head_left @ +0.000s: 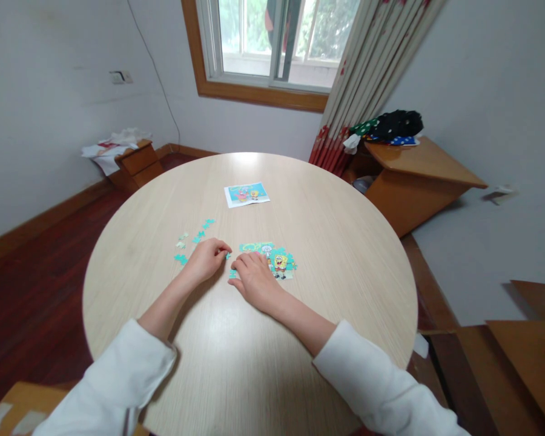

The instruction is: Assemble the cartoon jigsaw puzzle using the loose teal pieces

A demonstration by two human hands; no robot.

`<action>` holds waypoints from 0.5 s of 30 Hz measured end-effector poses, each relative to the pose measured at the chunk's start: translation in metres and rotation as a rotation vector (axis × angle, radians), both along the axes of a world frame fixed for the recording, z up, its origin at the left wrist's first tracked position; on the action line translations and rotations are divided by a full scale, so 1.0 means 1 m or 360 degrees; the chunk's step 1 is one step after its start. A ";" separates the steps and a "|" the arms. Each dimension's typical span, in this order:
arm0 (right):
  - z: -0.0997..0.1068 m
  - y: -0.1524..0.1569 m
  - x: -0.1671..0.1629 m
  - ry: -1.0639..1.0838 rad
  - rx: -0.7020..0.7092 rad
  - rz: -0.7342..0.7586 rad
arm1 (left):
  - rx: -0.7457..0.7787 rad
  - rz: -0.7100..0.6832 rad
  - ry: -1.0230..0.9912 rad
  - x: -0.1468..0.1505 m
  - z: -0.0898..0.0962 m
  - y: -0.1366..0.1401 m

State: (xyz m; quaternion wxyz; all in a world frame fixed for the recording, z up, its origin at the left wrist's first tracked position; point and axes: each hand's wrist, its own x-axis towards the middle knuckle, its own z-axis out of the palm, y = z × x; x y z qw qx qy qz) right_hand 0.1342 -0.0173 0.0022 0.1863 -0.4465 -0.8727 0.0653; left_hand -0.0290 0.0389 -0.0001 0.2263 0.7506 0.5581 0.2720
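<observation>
A partly joined jigsaw puzzle (280, 264) with cartoon figures on turquoise lies on the round table (236, 363). My right hand (257, 280) rests over its left part, palm down with fingers stretched out, hiding some of it. Just left of the puzzle, my left hand (208, 259) pinches a small turquoise puzzle piece (227, 255) between thumb and fingertips. Several loose turquoise pieces (200, 236) lie in a curved row beyond and left of that hand. A few pale pieces (181, 241) sit beside them.
A printed reference picture (247, 195) lies farther back on the table. Behind stand a window (272, 48) and a long curtain (363, 66). At the right, a wooden cabinet (422, 163) bears dark cloth (397, 126); a small drawer unit (138, 166) with papers stands at the left.
</observation>
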 end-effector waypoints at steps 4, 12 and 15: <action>0.001 -0.001 -0.001 -0.0055 0.0036 0.0023 | 0.0020 0.0015 0.0033 0.000 -0.001 0.000; 0.000 0.008 0.003 -0.0162 0.0217 0.0152 | 0.0077 0.0010 0.0075 0.000 -0.002 0.001; 0.001 0.010 0.005 -0.0116 0.0233 0.0137 | 0.0059 0.0011 0.0087 0.001 0.000 0.000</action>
